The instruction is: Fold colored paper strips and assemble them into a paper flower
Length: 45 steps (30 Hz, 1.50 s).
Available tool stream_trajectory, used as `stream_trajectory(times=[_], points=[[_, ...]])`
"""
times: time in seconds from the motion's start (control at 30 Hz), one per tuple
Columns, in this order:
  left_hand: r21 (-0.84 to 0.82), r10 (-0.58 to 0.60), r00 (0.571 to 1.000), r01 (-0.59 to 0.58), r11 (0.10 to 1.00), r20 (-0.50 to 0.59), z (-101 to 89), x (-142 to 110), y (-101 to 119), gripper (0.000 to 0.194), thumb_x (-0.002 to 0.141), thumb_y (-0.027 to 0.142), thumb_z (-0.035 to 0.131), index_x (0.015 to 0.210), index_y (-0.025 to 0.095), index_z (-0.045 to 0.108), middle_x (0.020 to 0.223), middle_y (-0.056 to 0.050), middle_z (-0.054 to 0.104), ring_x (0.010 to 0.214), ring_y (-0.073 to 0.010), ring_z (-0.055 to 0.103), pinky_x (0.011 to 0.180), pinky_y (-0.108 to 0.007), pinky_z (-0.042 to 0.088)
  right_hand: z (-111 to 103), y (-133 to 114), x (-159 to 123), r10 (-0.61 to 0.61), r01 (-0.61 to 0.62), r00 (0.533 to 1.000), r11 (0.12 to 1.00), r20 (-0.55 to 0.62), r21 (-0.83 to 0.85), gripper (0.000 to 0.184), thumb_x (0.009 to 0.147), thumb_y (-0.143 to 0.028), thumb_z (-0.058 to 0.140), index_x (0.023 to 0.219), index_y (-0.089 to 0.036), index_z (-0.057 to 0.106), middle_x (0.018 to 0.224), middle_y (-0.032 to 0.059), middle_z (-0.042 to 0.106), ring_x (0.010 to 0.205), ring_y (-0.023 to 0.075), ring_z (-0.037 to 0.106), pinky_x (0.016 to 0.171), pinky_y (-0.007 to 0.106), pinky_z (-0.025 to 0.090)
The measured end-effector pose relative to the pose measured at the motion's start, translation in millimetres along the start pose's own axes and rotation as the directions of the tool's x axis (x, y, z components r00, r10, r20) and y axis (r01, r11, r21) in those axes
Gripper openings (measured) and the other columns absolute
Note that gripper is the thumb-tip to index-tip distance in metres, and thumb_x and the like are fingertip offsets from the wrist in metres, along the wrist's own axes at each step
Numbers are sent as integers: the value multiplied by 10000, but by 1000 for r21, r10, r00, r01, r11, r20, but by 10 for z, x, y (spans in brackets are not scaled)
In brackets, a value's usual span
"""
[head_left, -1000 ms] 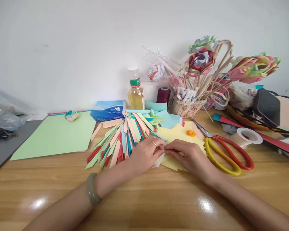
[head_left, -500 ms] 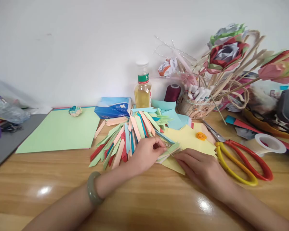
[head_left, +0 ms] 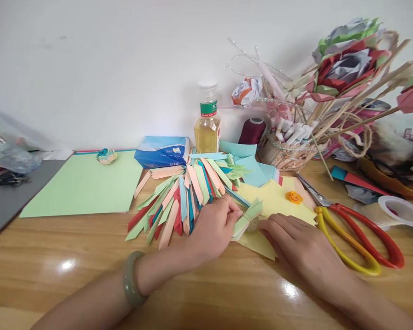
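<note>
- Head view: a glossy wooden table [head_left: 244, 298] fills the lower frame, catching two bright reflections; a plain pale wall [head_left: 124, 68] rises behind.
- Right of upper centre, a basket [head_left: 285, 158] holds white-capped pens [head_left: 294, 133]; paper flowers [head_left: 351, 68] on sticks rise beside and behind it, to the upper right.
- Near centre, a capped bottle [head_left: 207, 133] contains yellowish liquid, just beside a blue tissue pack [head_left: 161, 158].
- At frame centre, coloured paper strips [head_left: 189, 183] fan out.
- Right of centre, over yellow paper [head_left: 268, 197], lies the green bundle [head_left: 248, 217], its near end pinched in the left hand's [head_left: 213, 229] fingertips.
- The right hand [head_left: 298, 238] is apart from the left, fingers bunched just beside the bundle; whether they grip anything, I cannot tell.
- Scissors [head_left: 330, 205] lie at right.
</note>
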<state>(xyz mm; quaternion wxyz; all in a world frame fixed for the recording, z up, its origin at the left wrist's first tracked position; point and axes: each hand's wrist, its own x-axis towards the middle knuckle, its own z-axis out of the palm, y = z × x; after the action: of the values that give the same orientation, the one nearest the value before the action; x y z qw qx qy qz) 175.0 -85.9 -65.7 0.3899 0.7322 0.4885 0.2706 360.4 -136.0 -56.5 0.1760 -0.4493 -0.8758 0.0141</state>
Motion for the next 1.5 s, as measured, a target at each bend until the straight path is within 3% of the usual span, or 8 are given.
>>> stream_trajectory(times=[0.13,0.33,0.4,0.5,0.57,0.7,0.97,1.5], points=[[-248,-58,994,80,966,91,-5,-28,30,130,851,318,418,790,206,436,705,0,596,602,-134,580,531,-251,422,42,5,-25,12,-12,998,1000,-58,10,160,882,-140,404,837,-177,553,690,38,569,622,158,523,550,273,385],[-647,-115,895,395,653,431,11,5,83,175,846,371,408,805,215,341,561,55,554,386,-90,509,372,-197,411,15,12,7,59,-44,994,988,-96,145,114,860,-176,473,842,-208,581,780,44,609,710,161,578,615,276,449],[-645,-105,906,369,670,410,5,13,81,190,837,376,436,798,207,359,455,80,488,360,-76,450,342,-159,361,-7,32,29,161,-125,981,949,-104,288,76,839,-240,531,904,-213,557,878,55,605,778,173,592,656,291,486],[-646,-69,921,321,692,383,-14,15,67,202,830,382,454,781,201,377,423,92,447,333,-54,371,317,-136,286,-21,84,39,313,-206,935,864,-170,459,401,798,-352,598,1152,-225,457,1082,97,551,775,165,605,625,295,525],[-632,-48,912,320,706,407,-27,14,63,201,831,384,452,785,201,383,403,102,413,316,-50,330,315,-141,253,-22,118,30,289,-171,940,858,-180,484,502,798,-359,602,1245,-245,404,1120,101,552,736,146,612,617,286,535],[-598,-18,890,321,735,456,-42,2,82,181,823,358,458,786,200,378,459,94,418,345,-42,293,347,-160,220,-35,140,13,179,-80,970,872,-163,483,288,823,-276,584,1108,-249,555,879,39,671,684,136,633,632,260,535],[-228,162,963,-112,967,214,-105,-89,131,107,855,292,401,834,196,444,834,-52,615,816,-177,557,719,-318,415,-57,78,29,330,-210,939,774,-98,597,125,813,-288,580,913,-226,621,872,49,684,807,179,649,686,285,547],[-16,406,908,-407,913,101,-13,-137,92,73,829,152,371,804,215,400,962,-73,659,872,-190,626,740,-343,469,-94,57,14,369,-217,919,765,-137,606,202,808,-300,586,996,-245,632,1004,59,694,925,205,652,792,320,547]])
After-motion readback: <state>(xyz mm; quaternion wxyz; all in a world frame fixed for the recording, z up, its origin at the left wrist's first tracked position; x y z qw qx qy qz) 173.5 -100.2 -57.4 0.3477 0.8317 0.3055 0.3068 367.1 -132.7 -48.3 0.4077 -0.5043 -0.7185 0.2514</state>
